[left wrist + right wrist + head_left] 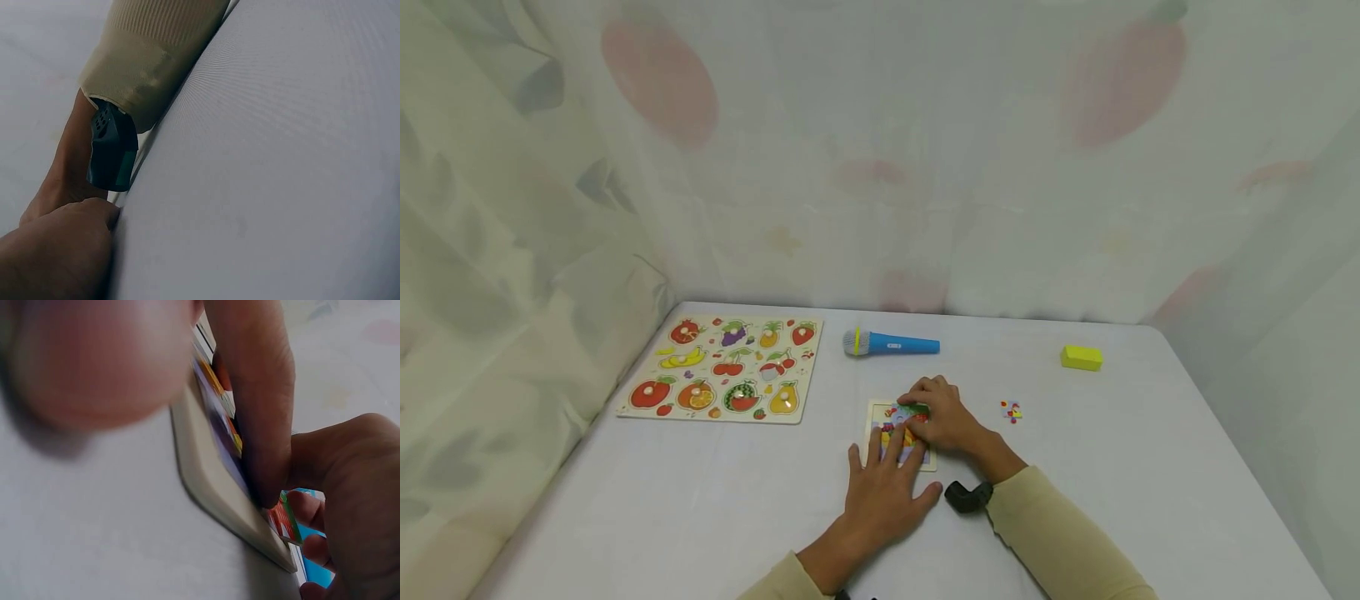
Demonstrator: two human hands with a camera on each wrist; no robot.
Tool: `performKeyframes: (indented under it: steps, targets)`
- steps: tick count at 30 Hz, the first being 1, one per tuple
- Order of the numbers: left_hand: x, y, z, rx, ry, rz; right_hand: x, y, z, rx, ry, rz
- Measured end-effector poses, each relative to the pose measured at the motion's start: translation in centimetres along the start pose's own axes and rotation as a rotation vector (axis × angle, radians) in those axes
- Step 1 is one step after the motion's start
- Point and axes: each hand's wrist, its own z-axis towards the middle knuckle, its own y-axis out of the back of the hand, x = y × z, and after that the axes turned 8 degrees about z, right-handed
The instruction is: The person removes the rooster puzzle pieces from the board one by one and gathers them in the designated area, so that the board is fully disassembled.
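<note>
A small jigsaw puzzle in a pale tray (878, 404) lies flat on the white table, its picture partly hidden by both hands. My left hand (883, 500) has its fingers spread and straight, resting across the lower part of the puzzle, thumb off to the right. At the puzzle's upper right corner, my right hand (951, 421) pinches a red and green puzzle piece (284, 519) between thumb and fingers. The right wrist view shows this piece right at the tray's edge. A left-hand finger stretches over the puzzle beside it.
Right of the hands lies a loose colourful puzzle piece (1012, 411). A blue toy microphone (898, 343) lies behind the puzzle, and a yellow block (1081, 358) sits at the back right. On the left is a fruit peg board (711, 421).
</note>
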Motion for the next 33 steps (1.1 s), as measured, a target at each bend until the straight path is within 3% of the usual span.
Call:
performKeyframes:
  steps: [11,33]
  targets:
    - [-0.1,0.11,0.02,-0.002,-0.002,-0.003,-0.13,-0.01,-0.07,0.028,-0.004,-0.046]
    - [-0.08,-0.07,-0.1,0.001,0.001,-0.005,-0.03,0.17,0.02,0.057,-0.003,-0.015]
